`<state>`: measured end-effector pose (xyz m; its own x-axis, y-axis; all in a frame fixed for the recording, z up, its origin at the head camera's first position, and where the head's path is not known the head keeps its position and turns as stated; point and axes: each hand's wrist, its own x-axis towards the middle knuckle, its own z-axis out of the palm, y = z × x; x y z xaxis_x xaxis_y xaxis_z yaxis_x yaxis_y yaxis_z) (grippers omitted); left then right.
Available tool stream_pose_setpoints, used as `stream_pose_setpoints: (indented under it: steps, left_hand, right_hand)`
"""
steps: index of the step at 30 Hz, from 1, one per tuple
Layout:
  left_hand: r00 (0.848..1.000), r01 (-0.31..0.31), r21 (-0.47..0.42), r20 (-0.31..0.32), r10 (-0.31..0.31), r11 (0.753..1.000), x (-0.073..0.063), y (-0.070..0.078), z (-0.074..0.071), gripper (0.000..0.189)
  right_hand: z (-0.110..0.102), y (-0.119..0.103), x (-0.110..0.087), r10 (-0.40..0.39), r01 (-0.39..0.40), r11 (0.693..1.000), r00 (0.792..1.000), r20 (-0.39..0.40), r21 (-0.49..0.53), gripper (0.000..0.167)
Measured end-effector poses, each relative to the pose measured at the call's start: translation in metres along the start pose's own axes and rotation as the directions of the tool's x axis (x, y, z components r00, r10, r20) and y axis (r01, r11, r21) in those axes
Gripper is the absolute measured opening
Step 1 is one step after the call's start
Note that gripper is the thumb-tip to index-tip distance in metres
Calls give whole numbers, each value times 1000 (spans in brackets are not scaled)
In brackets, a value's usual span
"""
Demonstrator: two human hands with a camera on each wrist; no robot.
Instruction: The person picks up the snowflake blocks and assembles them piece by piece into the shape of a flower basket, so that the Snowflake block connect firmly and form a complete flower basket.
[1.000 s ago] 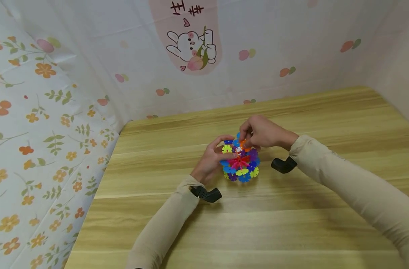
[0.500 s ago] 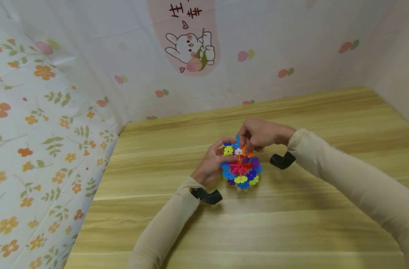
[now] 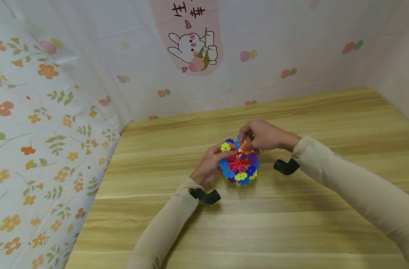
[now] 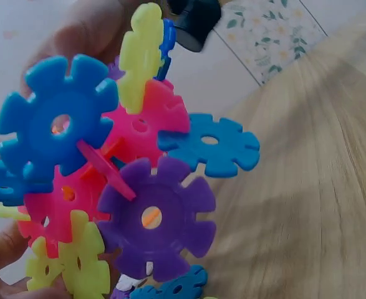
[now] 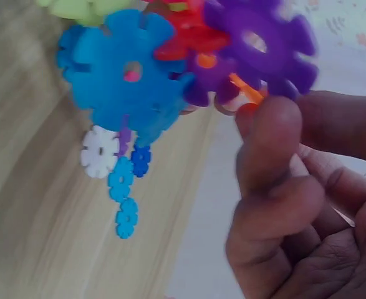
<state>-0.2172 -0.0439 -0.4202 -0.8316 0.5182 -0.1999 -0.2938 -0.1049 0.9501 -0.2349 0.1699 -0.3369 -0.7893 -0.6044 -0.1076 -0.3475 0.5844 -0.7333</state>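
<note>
A ball-shaped cluster of slotted plastic snowflake discs, in pink, purple, blue and yellow, is between both hands over the table. My left hand holds it from the left, thumb and fingers near a yellow disc. With thumb and forefinger, my right hand pinches an orange disc at the cluster's far right side. In the left wrist view, a purple disc and a blue disc face the camera. The right wrist view shows the right hand's fingertips close beside a purple disc.
Past the cluster, a white disc and several small blue discs show in the right wrist view. The wood-grain table meets a printed curtain at the back and a floral one at left.
The cluster has tipped and shifted slightly left and away, with its yellow disc now more in front of the left fingers. The right hand keeps its pinch on the orange disc.
</note>
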Motion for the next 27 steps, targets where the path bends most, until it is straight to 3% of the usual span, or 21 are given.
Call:
stream_pose_setpoints:
  steps: [7,12,19,27]
  left_hand:
    - [998,18,-61,60,-14,998,1,-3,0,25]
    - [996,39,-49,80,-35,998,1,2,4,28]
    - [996,52,12,69,-52,999,1,10,6,36]
    - [998,52,35,40,-54,998,-1,8,9,33]
  right_hand:
    - [7,1,-1,-36,30,997,995,-90,-71,7]
    - [6,-5,-2,-51,38,991,994,-101,-126,9]
    - [3,-17,-7,-91,73,978,992,-85,-198,12]
    - [9,-25,-10,-158,130,954,984,-82,-269,13]
